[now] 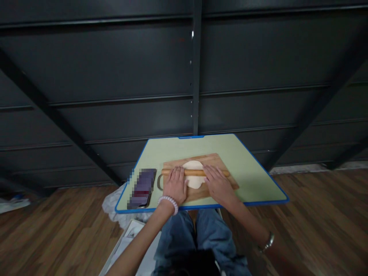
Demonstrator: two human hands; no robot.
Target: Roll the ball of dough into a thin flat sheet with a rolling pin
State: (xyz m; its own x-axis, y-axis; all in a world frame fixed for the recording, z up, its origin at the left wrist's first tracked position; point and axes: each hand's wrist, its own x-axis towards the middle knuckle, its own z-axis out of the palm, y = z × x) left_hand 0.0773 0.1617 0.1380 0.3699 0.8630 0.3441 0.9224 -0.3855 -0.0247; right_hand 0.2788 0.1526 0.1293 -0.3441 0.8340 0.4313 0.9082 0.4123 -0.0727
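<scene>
At the bottom of the frame are knees in blue jeans [198,234]. Just above them, the left hand [176,184] and right hand [218,184] lie flat and spread, palms down on a rolling pin [195,173]. The pin lies left to right across the pale dough [193,166] on a wooden board [214,158]. A dark phone [142,188] lies left of the board. All sit mid-frame on the green surface [247,172], with a dark wall [115,76] behind.

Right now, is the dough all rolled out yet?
Partly. The dough already lies spread as a flat round on the wooden board. In hand: the left hand and right hand press flat on the rolling pin, which lies across the dough's middle. Left, probably: more rolling, since the round looks small beside the board.
</scene>
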